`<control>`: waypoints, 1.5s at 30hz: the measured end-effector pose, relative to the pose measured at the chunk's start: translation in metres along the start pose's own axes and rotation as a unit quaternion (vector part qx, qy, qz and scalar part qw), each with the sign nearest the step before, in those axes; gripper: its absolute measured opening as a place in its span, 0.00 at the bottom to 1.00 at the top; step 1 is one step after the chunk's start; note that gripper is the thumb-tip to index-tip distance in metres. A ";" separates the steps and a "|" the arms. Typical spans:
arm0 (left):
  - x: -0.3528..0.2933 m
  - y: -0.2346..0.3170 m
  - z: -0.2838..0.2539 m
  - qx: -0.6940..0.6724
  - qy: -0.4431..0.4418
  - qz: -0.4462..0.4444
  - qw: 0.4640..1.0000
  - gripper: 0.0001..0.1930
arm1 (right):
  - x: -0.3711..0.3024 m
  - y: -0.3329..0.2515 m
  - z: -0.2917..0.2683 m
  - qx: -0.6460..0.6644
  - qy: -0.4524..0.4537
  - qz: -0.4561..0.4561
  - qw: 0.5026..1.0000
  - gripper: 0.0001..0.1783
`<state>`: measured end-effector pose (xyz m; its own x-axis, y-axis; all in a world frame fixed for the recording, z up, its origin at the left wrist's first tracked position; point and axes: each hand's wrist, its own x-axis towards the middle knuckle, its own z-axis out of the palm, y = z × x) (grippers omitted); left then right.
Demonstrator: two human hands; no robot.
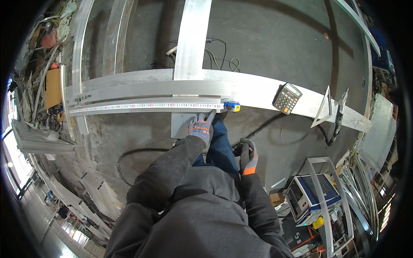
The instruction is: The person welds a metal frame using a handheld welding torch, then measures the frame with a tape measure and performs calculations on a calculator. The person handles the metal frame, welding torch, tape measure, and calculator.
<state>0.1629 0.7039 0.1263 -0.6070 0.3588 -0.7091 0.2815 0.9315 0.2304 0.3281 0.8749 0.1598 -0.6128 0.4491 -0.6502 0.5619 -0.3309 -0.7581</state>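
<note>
Grey workshop floor (266,51) is backing a silver metal frame (256,91); grey-and-orange-gloved left hand (200,129) is reaching forward, fingers extended, unclenched, at the near edge of a long silver metal bar (163,110), while the similarly gloved right hand (248,158) is curling beside the leg, grip unclear. White tape blade (163,105) is lying straight along that bar, blue-and-yellow case (232,106) sitting at its right end.

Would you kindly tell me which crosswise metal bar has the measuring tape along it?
The long grey metal bar nearest the grey-gloved left hand: the white tape blade lies along it, while the crosswise bars beyond have none.
</note>
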 end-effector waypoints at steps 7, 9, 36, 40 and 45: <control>-0.001 0.015 -0.004 -0.008 0.013 -0.037 0.999 0.43 | 0.015 0.001 -0.033 0.004 0.002 0.013 1.000 0.13; 0.001 0.016 -0.007 -0.015 0.023 -0.037 0.999 0.42 | 0.017 0.002 -0.033 0.008 -0.005 0.019 1.000 0.13; -0.116 -0.062 0.076 -0.614 0.124 -0.094 0.774 0.20 | 0.370 -0.064 -0.232 -0.295 0.076 -0.115 0.946 0.13; -0.117 -0.050 0.035 -0.744 0.027 -0.065 0.664 0.20 | 0.309 -0.078 -0.202 -0.191 0.076 -0.089 0.974 0.13; -0.111 -0.034 -0.024 -0.813 -0.156 -0.023 0.560 0.34 | 0.166 -0.097 -0.101 -0.112 -0.073 -0.103 0.986 0.13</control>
<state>0.2026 0.6335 0.2130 -0.3546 0.5418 -0.7620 -0.9327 -0.1478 0.3289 0.2282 1.0654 0.1302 -0.7909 0.3584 -0.4960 0.5160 -0.0453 -0.8554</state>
